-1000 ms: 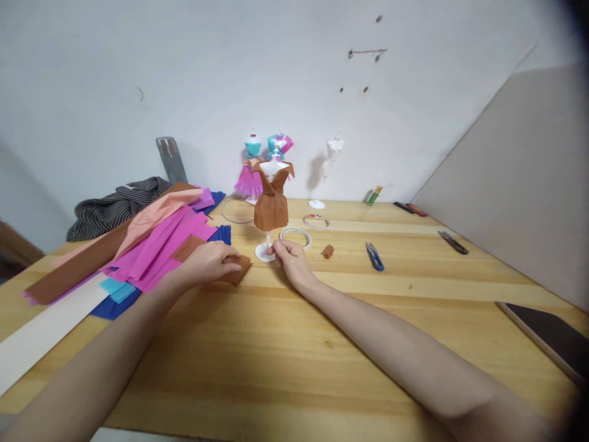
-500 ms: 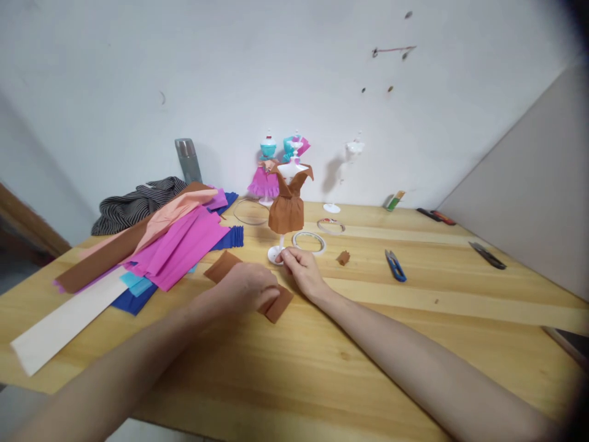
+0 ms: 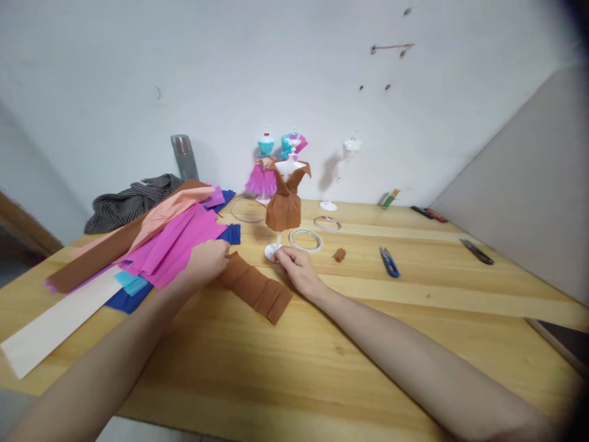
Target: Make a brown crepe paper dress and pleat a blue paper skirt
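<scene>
Brown dress (image 3: 284, 212) covers mannequin (image 3: 291, 166), right hand (image 3: 298, 268) pinching its base; brown strip (image 3: 253, 286) lies loose beside it, left hand (image 3: 208, 261) grip unclear.

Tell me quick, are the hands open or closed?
Left hand: fingers curled at the brown strip; can't tell if it's gripping.
Right hand: closed, pinching the white base below the brown dress.

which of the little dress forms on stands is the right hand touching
The one in the brown dress, nearest the camera; the right hand is at its white base. The others stand farther back.
</scene>
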{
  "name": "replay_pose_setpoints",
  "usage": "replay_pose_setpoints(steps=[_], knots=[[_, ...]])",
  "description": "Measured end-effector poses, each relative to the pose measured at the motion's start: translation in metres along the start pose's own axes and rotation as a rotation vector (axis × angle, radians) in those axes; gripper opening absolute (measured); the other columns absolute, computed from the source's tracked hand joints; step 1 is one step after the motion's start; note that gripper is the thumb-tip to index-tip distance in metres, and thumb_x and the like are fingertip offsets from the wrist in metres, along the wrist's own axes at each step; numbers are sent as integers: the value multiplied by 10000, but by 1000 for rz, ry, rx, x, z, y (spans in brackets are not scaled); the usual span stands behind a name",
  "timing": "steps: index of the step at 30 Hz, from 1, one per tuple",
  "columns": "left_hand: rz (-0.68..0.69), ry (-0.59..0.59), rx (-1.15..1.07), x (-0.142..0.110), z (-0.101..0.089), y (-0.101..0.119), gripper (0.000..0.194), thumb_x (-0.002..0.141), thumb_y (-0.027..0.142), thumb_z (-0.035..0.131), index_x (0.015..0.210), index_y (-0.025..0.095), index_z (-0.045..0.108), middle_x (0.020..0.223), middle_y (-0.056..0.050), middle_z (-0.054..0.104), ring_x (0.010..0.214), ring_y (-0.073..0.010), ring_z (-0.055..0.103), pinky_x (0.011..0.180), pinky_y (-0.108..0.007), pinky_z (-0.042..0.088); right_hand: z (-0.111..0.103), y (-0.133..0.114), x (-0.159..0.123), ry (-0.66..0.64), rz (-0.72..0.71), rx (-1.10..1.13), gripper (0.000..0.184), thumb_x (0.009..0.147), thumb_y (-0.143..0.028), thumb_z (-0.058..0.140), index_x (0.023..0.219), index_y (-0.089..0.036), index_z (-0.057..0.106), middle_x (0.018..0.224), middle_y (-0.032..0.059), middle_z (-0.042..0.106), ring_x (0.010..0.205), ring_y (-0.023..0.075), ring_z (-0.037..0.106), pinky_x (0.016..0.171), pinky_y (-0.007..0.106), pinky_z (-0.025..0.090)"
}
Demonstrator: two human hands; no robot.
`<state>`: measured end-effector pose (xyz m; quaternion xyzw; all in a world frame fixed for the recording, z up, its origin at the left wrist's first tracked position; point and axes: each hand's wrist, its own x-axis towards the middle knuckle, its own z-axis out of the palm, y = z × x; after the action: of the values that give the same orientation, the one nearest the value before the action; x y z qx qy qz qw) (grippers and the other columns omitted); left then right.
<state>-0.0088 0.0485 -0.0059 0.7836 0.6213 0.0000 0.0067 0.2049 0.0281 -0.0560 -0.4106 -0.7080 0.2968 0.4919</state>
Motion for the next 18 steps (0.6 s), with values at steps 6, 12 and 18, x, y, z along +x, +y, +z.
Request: replay_pose_setpoints(steps=[6, 12, 18], knots=[[72, 111, -151, 6, 0, 5, 116, 776, 284, 458, 777, 207, 545, 759, -23, 643, 716, -185, 587, 584, -261, 350, 0, 0, 0, -32, -42, -56, 343, 869, -364, 397, 649, -163, 569, 571, -13, 504, 586, 119, 480, 595, 233, 366], [-26, 208, -10, 8, -2, 2, 271, 828, 396, 397, 842, 219, 602, 776, -79, 666, 743, -261, 615, 560, -293, 345, -3, -6, -2, -124, -113, -128, 323, 868, -316, 394, 597, -177, 501, 572, -17, 484, 565, 105, 451, 584, 222, 348], [-13, 268, 32, 7, -2, -4, 252, 812, 358, 420, 765, 212, 620, 773, -90, 675, 733, -280, 616, 549, -314, 375, -3, -8, -3, -231, -220, -286, 329, 887, -301, 378, 577, -193, 389, 544, -32, 394, 540, 102, 372, 548, 219, 300]])
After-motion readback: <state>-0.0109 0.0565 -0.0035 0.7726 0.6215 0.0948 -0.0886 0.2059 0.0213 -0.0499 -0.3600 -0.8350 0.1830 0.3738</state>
